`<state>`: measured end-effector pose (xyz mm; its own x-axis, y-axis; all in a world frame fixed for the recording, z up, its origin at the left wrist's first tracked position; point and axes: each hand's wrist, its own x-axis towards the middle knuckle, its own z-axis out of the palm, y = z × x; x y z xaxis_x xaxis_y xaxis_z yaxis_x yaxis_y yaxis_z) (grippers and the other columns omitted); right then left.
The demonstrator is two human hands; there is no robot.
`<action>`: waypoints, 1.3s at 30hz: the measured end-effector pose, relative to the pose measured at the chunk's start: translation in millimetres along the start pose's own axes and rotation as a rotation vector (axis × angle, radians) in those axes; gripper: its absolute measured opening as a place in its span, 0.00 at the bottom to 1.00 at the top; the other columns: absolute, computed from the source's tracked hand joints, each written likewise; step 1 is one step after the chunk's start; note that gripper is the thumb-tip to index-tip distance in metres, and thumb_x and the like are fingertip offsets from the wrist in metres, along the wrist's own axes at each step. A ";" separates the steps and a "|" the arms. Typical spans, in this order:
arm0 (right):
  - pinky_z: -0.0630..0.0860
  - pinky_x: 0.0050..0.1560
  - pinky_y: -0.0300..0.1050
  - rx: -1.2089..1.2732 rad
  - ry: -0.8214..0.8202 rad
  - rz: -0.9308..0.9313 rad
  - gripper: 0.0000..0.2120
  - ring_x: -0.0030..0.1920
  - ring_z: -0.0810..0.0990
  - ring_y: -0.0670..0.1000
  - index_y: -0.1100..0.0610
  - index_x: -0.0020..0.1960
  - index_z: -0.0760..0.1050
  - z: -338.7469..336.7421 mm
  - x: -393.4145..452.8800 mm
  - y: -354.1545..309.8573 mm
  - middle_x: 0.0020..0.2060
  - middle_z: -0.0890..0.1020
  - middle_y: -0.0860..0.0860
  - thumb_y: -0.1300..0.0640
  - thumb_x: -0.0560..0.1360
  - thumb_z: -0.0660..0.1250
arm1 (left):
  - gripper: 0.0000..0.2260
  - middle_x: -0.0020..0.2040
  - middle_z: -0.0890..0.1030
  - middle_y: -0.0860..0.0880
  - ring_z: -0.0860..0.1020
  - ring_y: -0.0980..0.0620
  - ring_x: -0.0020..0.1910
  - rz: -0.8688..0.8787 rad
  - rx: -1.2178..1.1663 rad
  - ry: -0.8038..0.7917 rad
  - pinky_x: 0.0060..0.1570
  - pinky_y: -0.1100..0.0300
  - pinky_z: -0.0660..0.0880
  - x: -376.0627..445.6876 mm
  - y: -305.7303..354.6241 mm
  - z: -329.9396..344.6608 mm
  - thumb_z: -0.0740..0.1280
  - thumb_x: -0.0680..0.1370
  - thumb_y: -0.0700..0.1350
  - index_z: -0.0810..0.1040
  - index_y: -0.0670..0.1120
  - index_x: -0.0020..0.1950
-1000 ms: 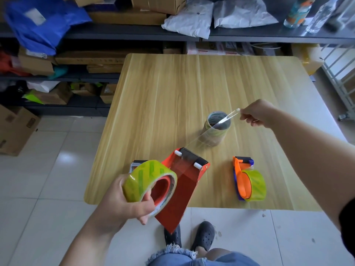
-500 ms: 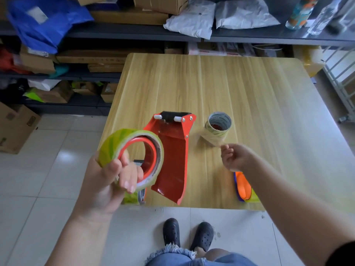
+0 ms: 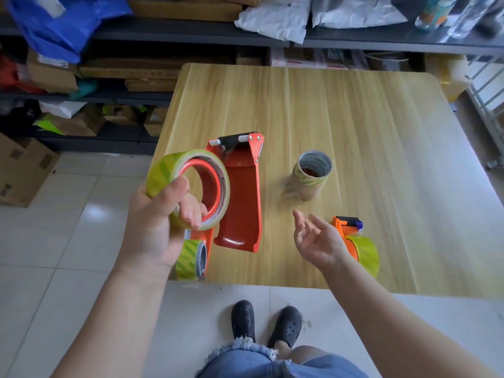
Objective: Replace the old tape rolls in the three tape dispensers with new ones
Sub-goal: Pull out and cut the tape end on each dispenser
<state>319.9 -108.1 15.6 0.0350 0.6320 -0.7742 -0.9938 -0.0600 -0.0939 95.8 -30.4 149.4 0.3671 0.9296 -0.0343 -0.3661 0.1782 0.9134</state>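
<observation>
The left hand (image 3: 155,222) grips the loaded red dispenser (image 3: 240,197); right hand (image 3: 317,241) fingers spread, empty; two other dispensers seem loaded.

I see bare table (image 3: 341,110) across the far half; nearer, the cardboard tape cores (image 3: 311,177), red dispenser (image 3: 241,203) and orange dispenser (image 3: 354,241) crowd my path

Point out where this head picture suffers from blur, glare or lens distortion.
Head view: motion blur smears the right hand and the side of the stacked cores; the left hand gripping the red dispenser is sharper. Window glare washes out the table on its right side, and a bright patch reflects off the floor tile. Wide-angle distortion bends the shelves and table edges.
</observation>
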 end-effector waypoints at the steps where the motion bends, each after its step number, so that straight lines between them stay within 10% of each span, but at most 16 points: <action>1: 0.79 0.30 0.36 0.004 -0.033 -0.005 0.14 0.33 0.85 0.50 0.66 0.54 0.73 -1.4 -1.8 2.5 0.38 0.86 0.57 0.54 0.79 0.59 | 0.19 0.16 0.71 0.55 0.70 0.58 0.17 0.002 0.006 0.000 0.30 0.67 0.74 2.1 -0.3 1.7 0.78 0.53 0.61 0.76 0.49 0.22; 9: 0.73 0.25 0.32 -0.455 0.093 -0.135 0.03 0.23 0.76 0.42 0.55 0.44 0.74 -6.3 -0.2 20.9 0.25 0.77 0.47 0.57 0.76 0.67 | 0.12 0.18 0.71 0.55 0.71 0.57 0.18 0.016 0.015 0.068 0.28 0.65 0.73 18.9 -2.8 13.7 0.73 0.62 0.52 0.75 0.50 0.22; 14: 0.74 0.50 0.42 -0.210 0.191 -0.231 0.03 0.48 0.77 0.50 0.57 0.49 0.77 -10.1 3.4 37.2 0.47 0.78 0.52 0.60 0.75 0.68 | 0.14 0.19 0.71 0.54 0.71 0.56 0.18 -0.011 -0.027 0.099 0.27 0.65 0.73 21.8 -6.9 16.5 0.77 0.61 0.54 0.75 0.50 0.23; 18: 0.71 0.58 0.45 -0.155 0.155 -0.314 0.01 0.50 0.79 0.48 0.56 0.47 0.76 -8.6 -2.0 48.3 0.44 0.81 0.50 0.61 0.76 0.66 | 0.15 0.17 0.70 0.54 0.69 0.56 0.18 -0.039 -0.086 0.168 0.27 0.65 0.73 23.4 -10.7 15.9 0.65 0.70 0.48 0.75 0.49 0.22; 27: 0.74 0.51 0.42 -0.576 0.124 -0.461 0.12 0.43 0.80 0.48 0.55 0.56 0.77 -19.3 -7.6 68.2 0.39 0.81 0.51 0.63 0.73 0.69 | 0.17 0.18 0.70 0.53 0.69 0.55 0.19 -0.040 -0.092 0.196 0.27 0.65 0.74 26.1 -8.8 -1.5 0.64 0.76 0.46 0.75 0.50 0.26; 39: 0.72 0.42 0.38 -0.859 0.321 -0.530 0.03 0.42 0.81 0.47 0.58 0.39 0.80 -37.3 -24.7 107.7 0.40 0.84 0.54 0.60 0.70 0.73 | 0.13 0.19 0.72 0.53 0.71 0.54 0.21 -0.055 0.049 0.185 0.32 0.59 0.72 2.4 -32.7 0.7 0.65 0.75 0.50 0.74 0.47 0.32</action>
<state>216.0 -159.0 1.2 0.5927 0.5115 -0.6221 -0.4393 -0.4421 -0.7820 109.2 -34.2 119.7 0.2202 0.9632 -0.1543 -0.3058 0.2183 0.9267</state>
